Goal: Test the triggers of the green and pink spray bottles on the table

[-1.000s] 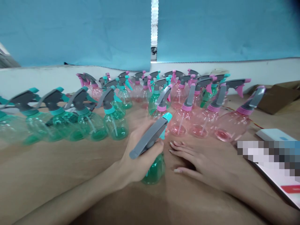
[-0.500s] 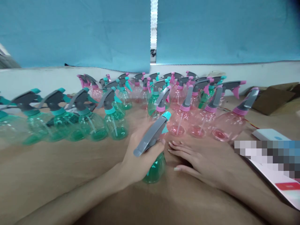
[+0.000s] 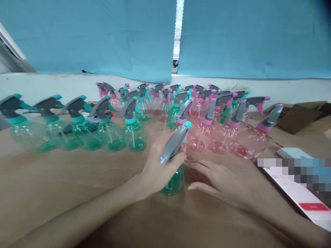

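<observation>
spray bottle (image 3: 176,181), green and see-through with a grey head and a teal nozzle, stood roughly upright over the near middle of the worktop (image 3: 77,179), in front of the rows. from where i was standing, the person's left hand (image 3: 156,168) was wrapped round its neck, just under the grey head, thumb on the near side. whether its base was resting on the wood, i couldn't tell. the right hand (image 3: 216,174) held nothing that i could see; it lay palm down, fingers loosely spread, the tips just beside that bottle, though touching or not i couldn't say.

off to the left, five green bottles (image 3: 111,137) made a row, their teal nozzles turned to the right. beyond the left hand and to the right of it ran four pink bottles (image 3: 199,139), the nearest partly hidden. farther back, pink and green ones stood mixed together. over on the right were some cardboard (image 3: 294,119), a small white box (image 3: 292,152) and a flat device (image 3: 287,187) with a lit screen.
</observation>
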The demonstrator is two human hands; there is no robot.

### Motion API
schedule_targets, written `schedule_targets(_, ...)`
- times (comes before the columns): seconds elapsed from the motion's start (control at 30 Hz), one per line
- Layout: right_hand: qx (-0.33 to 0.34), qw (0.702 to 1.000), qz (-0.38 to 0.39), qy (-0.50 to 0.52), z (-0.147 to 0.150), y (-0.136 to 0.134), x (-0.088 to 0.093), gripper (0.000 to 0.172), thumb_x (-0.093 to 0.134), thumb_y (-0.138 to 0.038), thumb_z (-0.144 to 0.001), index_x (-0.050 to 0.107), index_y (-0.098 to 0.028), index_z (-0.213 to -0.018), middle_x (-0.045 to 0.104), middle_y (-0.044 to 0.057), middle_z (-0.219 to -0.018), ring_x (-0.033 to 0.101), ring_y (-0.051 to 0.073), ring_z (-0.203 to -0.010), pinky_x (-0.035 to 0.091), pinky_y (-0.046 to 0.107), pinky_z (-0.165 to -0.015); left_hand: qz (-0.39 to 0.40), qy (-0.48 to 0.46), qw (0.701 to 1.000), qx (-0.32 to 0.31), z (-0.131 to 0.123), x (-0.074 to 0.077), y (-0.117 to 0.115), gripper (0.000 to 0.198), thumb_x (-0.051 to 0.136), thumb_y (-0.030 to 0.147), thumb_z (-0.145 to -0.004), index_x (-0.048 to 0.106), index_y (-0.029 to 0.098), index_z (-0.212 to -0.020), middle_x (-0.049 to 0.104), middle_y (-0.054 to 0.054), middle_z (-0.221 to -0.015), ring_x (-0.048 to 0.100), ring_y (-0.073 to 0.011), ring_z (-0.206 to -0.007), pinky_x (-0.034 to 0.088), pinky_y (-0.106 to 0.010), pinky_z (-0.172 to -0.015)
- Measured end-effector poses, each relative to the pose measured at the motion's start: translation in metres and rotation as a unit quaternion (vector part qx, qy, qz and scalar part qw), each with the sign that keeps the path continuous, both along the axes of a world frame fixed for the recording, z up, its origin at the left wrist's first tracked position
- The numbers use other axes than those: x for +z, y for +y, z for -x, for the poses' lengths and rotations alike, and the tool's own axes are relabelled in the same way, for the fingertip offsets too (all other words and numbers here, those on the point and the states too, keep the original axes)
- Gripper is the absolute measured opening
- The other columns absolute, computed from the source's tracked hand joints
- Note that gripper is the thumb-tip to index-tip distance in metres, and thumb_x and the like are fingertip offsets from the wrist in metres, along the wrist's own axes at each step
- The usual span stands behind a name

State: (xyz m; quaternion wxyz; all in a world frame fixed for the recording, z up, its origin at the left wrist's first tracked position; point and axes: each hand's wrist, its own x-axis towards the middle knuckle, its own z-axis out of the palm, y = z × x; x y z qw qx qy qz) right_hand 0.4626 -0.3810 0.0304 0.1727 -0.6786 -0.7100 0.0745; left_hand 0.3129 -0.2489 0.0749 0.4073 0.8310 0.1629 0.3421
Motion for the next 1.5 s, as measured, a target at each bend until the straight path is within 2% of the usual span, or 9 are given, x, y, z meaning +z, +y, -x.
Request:
schedule_targets(0.13,-0.021,0.998,-0.061,0.0,0.018,0.006,0.013,0.059,0.053,-0.059,-0.087,0.052,-0.022,-0.132,0.066,0.011,-0.123,0.063,0.031,-0.11,0.054,0.046,-0.087,-0.005,-0.003,1.0,0.004,0.006,-0.003,0.005,0.004,0.056,0.023,-0.083,0.056,0.02,-0.087,0.057,0.002,-0.074,0.054,-0.0148,-0.068,0.047,-0.028,-0.062)
schedule_targets(0.23,-0.028,0.994,-0.102,0.014,0.033,0.015,0.017,0.068,0.057,-0.063,-0.083,0.047,-0.02,-0.134,0.065,0.013,-0.125,0.062,0.032,-0.111,0.055,0.045,-0.084,0.012,-0.003,1.0,0.004,0.013,-0.005,0.012,0.022,0.059,0.031,-0.088,0.058,0.021,-0.108,0.065,-0.002,-0.089,0.061,-0.0192,-0.085,0.05,-0.032,-0.073)
schedule_targets(0.37,-0.03,0.988,-0.143,0.043,0.054,0.034,0.02,0.071,0.06,-0.065,-0.079,0.046,-0.018,-0.131,0.065,0.013,-0.12,0.063,0.031,-0.108,0.055,0.044,-0.083,0.033,0.003,0.999,-0.002,0.022,-0.005,0.021,0.042,0.063,0.04,-0.088,0.052,0.024,-0.126,0.067,-0.005,-0.105,0.062,-0.0219,-0.097,0.049,-0.038,-0.086)
schedule_targets(0.53,-0.046,0.979,-0.19,0.064,0.076,0.056,0.021,0.056,0.061,-0.063,-0.08,0.056,-0.017,-0.113,0.067,0.013,-0.107,0.063,0.031,-0.101,0.054,0.046,-0.081,0.02,0.02,1.0,-0.006,0.037,0.003,0.029,0.053,0.066,0.041,-0.085,0.046,0.025,-0.132,0.059,-0.008,-0.125,0.058,-0.0253,-0.112,0.046,-0.042,-0.096)
schedule_targets(0.7,-0.053,0.982,-0.177,0.046,0.077,0.067,0.024,0.051,0.063,-0.056,-0.081,0.054,-0.019,-0.115,0.066,0.009,-0.1,0.063,0.029,-0.094,0.052,0.043,-0.076,-0.015,0.069,0.997,0.013,0.06,0.01,0.038,0.074,0.07,0.042,-0.08,0.032,0.028,-0.142,0.041,-0.011,-0.145,0.042,-0.0302,-0.132,0.039,-0.049,-0.106)
schedule_targets(0.87,-0.11,0.986,-0.128,-0.009,0.06,0.085,0.03,0.049,0.057,-0.056,-0.084,0.054,-0.018,-0.115,0.066,0.01,-0.1,0.065,0.027,-0.082,0.05,0.038,-0.063,-0.024,0.079,0.994,0.068,0.086,-0.001,0.042,0.062,0.065,0.04,-0.083,0.036,0.026,-0.136,0.045,-0.011,-0.143,0.045,-0.0304,-0.13,0.041,-0.051,-0.105)
schedule_targets(1.07,-0.166,0.98,-0.092,-0.058,0.047,0.112,0.034,0.053,0.053,-0.067,-0.082,0.056,-0.018,-0.102,0.067,0.012,-0.098,0.067,0.03,-0.08,0.048,0.038,-0.062,0.011,0.095,0.991,0.091,0.104,-0.017,0.048,0.041,0.059,0.038,-0.087,0.047,0.022,-0.122,0.053,-0.011,-0.132,0.053,-0.0284,-0.122,0.05,-0.047,-0.096)
schedule_targets(1.27,-0.187,0.977,-0.08,-0.065,0.044,0.123,0.039,0.053,0.053,-0.064,-0.084,0.053,-0.017,-0.108,0.068,0.012,-0.09,0.068,0.033,-0.084,0.049,0.04,-0.062,0.017,0.113,0.99,0.08,0.106,-0.023,0.05,0.03,0.055,0.034,-0.089,0.051,0.022,-0.117,0.06,-0.01,-0.121,0.062,-0.0279,-0.109,0.055,-0.047,-0.087)
schedule_targets(1.5,-0.208,0.973,-0.058,-0.083,0.044,0.132,0.043,0.055,0.055,-0.061,-0.085,0.053,-0.013,-0.112,0.071,0.012,-0.087,0.069,0.034,-0.083,0.047,0.038,-0.061,-0.006,0.149,0.986,0.079,0.096,-0.035,0.055,0.02,0.051,0.029,-0.09,0.055,0.021,-0.108,0.063,-0.007,-0.111,0.066,-0.0217,-0.091,0.056,-0.038,-0.077)
